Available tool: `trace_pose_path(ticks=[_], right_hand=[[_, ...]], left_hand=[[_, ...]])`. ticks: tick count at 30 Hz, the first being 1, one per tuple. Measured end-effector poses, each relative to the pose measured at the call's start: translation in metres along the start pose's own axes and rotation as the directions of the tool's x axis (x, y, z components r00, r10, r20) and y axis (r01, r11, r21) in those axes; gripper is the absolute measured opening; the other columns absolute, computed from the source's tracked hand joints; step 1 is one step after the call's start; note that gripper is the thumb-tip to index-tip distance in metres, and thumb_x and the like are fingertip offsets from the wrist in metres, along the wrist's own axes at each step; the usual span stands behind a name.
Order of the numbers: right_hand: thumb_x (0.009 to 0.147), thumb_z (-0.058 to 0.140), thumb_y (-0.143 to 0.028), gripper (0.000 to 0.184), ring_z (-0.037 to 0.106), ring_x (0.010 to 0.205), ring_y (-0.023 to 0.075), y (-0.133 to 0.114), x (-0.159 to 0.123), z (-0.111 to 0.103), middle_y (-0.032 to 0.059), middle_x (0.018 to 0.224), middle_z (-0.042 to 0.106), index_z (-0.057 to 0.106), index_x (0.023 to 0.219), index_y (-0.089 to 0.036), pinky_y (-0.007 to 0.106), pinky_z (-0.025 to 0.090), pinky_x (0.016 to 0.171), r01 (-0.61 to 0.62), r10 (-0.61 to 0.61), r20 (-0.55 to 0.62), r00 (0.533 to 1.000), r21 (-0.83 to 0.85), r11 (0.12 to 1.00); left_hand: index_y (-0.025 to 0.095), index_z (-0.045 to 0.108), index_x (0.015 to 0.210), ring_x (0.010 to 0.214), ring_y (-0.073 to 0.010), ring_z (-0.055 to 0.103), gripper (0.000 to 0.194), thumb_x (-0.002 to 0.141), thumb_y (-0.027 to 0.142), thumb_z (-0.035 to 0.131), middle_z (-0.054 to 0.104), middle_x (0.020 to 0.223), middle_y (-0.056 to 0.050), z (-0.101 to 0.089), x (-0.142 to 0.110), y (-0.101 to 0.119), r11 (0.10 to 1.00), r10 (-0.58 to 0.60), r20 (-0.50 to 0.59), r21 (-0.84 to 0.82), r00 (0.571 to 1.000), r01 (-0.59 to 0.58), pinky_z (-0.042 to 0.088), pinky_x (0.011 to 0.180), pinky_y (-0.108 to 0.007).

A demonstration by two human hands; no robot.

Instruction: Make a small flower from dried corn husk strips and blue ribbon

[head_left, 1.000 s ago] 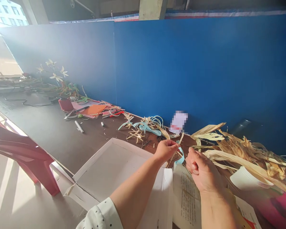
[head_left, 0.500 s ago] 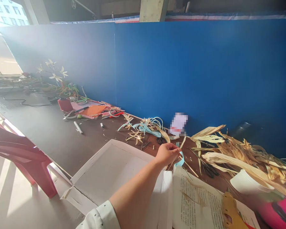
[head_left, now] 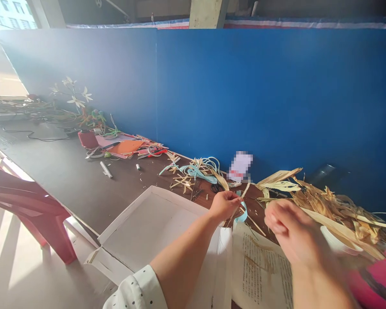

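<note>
My left hand point(head_left: 225, 207) is closed in a pinch on a light blue ribbon point(head_left: 242, 214), which hangs in a loop below the fingertips. It is over the table, beyond a shallow white box point(head_left: 167, 231). To its right, my right hand point(head_left: 287, 229) is raised with the fingers curled in, smeared by motion. Whether it holds anything small is hidden. Under the hands lies a printed page point(head_left: 260, 270) with brownish streaks on it. Behind my left hand are dark-handled scissors point(head_left: 216, 188), more blue ribbon point(head_left: 201, 173) and pale straw-like flower shapes point(head_left: 185, 183).
Dried corn husks point(head_left: 337, 210) are heaped at the right, with a white cup point(head_left: 339, 241) before them. A bright pink object point(head_left: 373, 279) is at the lower right. A blue panel point(head_left: 260, 94) stands behind the table. Orange paper point(head_left: 128, 146) and a red chair point(head_left: 35, 210) are at the left.
My right hand has come into view from the lower right, covering the yellow glue gun beside the page. My left hand keeps its pinch on the ribbon, almost unmoved.
</note>
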State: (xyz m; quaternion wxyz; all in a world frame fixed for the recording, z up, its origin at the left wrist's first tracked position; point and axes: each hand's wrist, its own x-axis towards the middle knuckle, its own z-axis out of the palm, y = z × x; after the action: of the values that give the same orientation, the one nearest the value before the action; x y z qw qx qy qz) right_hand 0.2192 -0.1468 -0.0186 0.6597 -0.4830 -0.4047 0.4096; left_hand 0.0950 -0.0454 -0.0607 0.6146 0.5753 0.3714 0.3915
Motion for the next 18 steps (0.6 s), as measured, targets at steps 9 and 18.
trace_pose_path(ticks=[9,18], right_hand=[[0.064,0.079,-0.043,0.025,0.036,0.049,0.0072,0.064,0.041,0.003,-0.0028,0.07,0.055,0.068,0.076,-0.023,0.022,0.029,0.037,-0.191,0.205,-0.156,0.966,0.096,0.977],[0.061,0.08,-0.037,0.037,0.027,0.047,0.0048,0.058,0.032,0.008,-0.0027,0.068,0.057,0.073,0.093,-0.02,0.021,0.021,0.037,-0.198,0.204,-0.09,0.975,0.073,0.977]], left_hand=[[0.012,0.065,0.073,0.054,-0.0057,0.044,0.018,0.075,0.029,0.063,0.058,0.062,0.001,0.001,0.011,-0.017,0.998,0.066,0.021,0.004,0.998,-0.066,0.033,0.052,-0.018],[0.011,0.067,0.079,0.058,-0.0079,0.048,0.03,0.075,0.04,0.062,0.061,0.068,-0.002,0.001,0.013,-0.028,0.991,0.077,0.08,0.106,0.994,-0.085,0.038,0.057,-0.02]])
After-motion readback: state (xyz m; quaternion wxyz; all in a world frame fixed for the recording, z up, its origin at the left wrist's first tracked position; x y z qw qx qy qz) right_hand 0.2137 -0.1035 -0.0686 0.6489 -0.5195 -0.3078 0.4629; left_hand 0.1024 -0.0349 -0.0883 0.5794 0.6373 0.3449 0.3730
